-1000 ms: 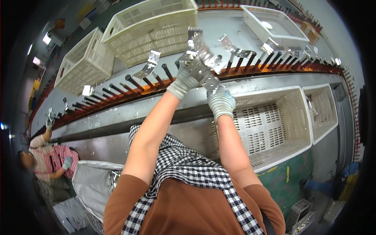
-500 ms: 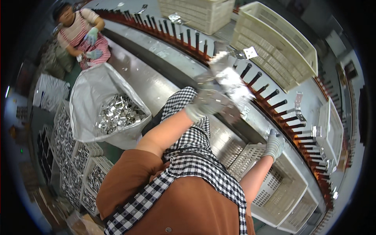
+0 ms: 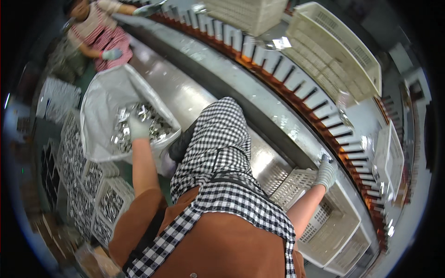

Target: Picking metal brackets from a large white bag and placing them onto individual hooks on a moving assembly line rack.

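Note:
My left hand (image 3: 138, 127), in a pale work glove, is down inside a big white sack (image 3: 99, 97), on a heap of shiny metal parts (image 3: 153, 123). Its fingers are buried among the pieces, so whether they grip anything is hidden. My right hand (image 3: 327, 172), also gloved, rests with fingers spread on the steel ledge (image 3: 278, 120) below a conveyor of orange-and-black pegs (image 3: 324, 109). It holds nothing. My checked shirt and brown apron fill the lower middle.
White slotted crates (image 3: 333, 222) sit under the ledge at right, and more cream crates (image 3: 338, 46) stand beyond the conveyor. Crates of metal parts (image 3: 109, 204) are stacked at lower left. Another person (image 3: 99, 32) in a striped top works at the upper left.
My left hand has left the conveyor pegs and swung down left into the sack of metal parts. My view turned left with it. The right hand stays on the ledge.

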A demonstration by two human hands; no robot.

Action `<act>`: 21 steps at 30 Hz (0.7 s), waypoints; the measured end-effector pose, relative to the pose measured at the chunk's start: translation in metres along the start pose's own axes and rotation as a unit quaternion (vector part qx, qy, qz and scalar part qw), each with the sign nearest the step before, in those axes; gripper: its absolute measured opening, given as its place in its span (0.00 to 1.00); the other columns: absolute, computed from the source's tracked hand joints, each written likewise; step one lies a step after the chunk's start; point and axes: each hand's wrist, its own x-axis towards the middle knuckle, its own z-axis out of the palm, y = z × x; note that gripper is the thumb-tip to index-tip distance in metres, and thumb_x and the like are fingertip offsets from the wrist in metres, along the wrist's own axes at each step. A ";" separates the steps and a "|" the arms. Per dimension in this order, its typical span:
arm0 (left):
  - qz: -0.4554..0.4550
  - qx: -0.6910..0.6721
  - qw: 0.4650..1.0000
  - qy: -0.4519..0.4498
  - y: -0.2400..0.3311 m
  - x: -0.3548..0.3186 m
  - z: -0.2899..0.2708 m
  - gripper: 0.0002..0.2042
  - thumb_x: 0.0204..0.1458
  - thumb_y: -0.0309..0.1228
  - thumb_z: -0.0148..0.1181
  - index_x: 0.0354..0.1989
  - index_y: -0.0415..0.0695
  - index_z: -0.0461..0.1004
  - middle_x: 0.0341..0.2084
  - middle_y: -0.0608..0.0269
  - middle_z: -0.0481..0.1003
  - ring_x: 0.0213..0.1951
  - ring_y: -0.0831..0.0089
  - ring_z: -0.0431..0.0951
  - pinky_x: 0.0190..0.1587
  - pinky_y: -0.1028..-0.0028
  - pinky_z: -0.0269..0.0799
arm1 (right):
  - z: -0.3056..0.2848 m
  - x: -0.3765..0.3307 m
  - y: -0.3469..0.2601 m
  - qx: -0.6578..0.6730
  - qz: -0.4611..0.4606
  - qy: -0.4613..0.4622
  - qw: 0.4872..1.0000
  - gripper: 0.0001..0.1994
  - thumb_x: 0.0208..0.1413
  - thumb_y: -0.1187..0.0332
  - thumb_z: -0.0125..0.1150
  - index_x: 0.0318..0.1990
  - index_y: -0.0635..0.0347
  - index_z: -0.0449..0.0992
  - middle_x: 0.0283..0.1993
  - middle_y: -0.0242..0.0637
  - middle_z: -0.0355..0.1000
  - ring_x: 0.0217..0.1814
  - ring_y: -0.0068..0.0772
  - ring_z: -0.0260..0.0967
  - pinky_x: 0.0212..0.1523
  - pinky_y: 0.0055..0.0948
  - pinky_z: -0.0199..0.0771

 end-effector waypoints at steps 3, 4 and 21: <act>-0.029 -0.025 0.998 0.059 -0.016 -0.030 0.031 0.20 0.53 0.38 0.51 0.52 0.40 0.66 0.52 0.61 0.65 0.53 0.65 0.63 0.58 0.62 0.55 | -0.003 -0.003 0.001 0.010 -0.005 -0.003 1.000 0.28 0.49 0.49 0.55 0.48 0.67 0.72 0.51 0.55 0.69 0.52 0.55 0.67 0.52 0.43 0.66; -0.061 -0.045 0.995 0.071 -0.020 -0.039 0.047 0.22 0.53 0.38 0.51 0.54 0.40 0.63 0.55 0.60 0.62 0.55 0.65 0.61 0.59 0.62 0.54 | -0.003 -0.002 -0.001 -0.006 0.009 -0.011 1.000 0.29 0.49 0.48 0.54 0.49 0.66 0.72 0.51 0.55 0.69 0.52 0.54 0.67 0.52 0.43 0.66; -0.172 -0.032 0.856 -0.486 -0.103 -0.236 0.354 0.23 0.52 0.33 0.58 0.55 0.38 0.63 0.54 0.50 0.64 0.57 0.56 0.64 0.61 0.58 0.57 | 0.000 0.003 0.011 0.082 0.075 -0.042 0.993 0.27 0.50 0.50 0.55 0.51 0.62 0.69 0.50 0.52 0.69 0.53 0.49 0.68 0.51 0.43 0.69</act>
